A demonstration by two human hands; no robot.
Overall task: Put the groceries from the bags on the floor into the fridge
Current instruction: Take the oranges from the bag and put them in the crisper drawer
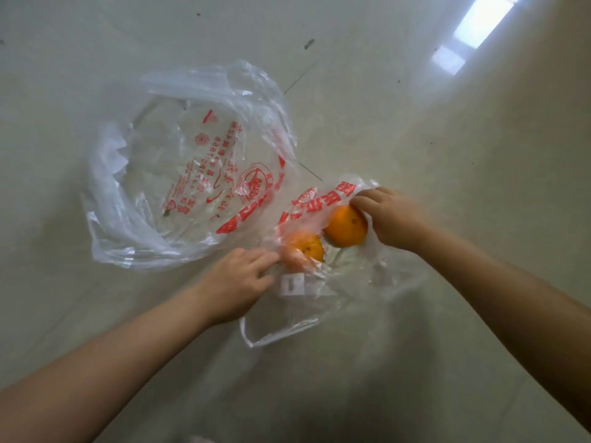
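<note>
Two clear plastic bags with red print lie on the pale floor. The larger bag (179, 187) at the left is open and looks empty. The smaller bag (319, 282) near me holds two oranges. My right hand (390, 215) is closed around one orange (347, 227) at the bag's mouth. The second orange (307, 247) sits inside, half behind the plastic film. My left hand (240, 279) grips the bag's plastic beside that second orange. The fridge is out of view.
Glossy light floor tiles (447, 139) with a dark grout line (300, 78) running behind the bags. A bright window reflection (479, 24) shows at the top right. A white label (292, 284) lies in the small bag.
</note>
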